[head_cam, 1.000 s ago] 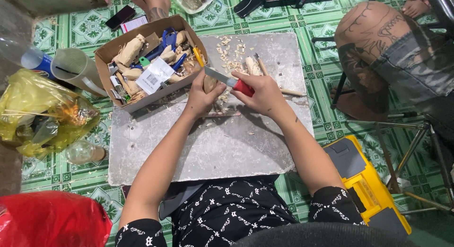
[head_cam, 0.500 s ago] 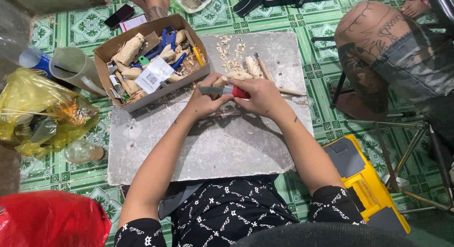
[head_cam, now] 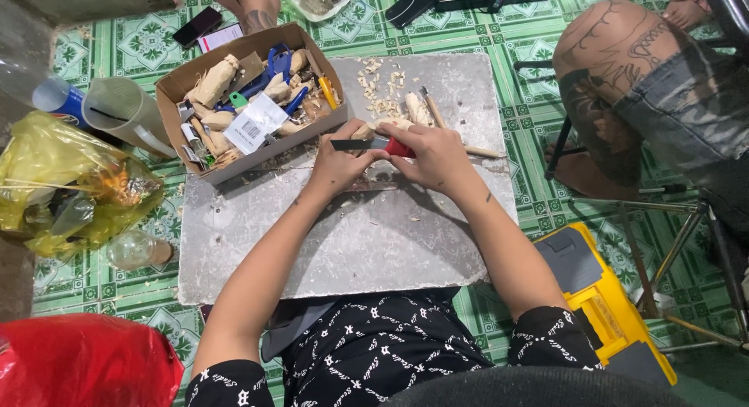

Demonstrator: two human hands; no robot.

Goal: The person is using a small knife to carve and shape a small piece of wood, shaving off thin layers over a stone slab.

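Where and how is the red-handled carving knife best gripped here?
Probably by the red handle, coming from its right end, as the right hand does. The bare dark blade points left toward the left hand, so the handle is likely the safe part.

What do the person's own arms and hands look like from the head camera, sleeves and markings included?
Both arms are bare from the upper arm down. Short black sleeves with small white printed motifs end above the elbows. The left hand and right hand wear no gloves; no rings or watch show. A few small dark specks mark the right forearm.
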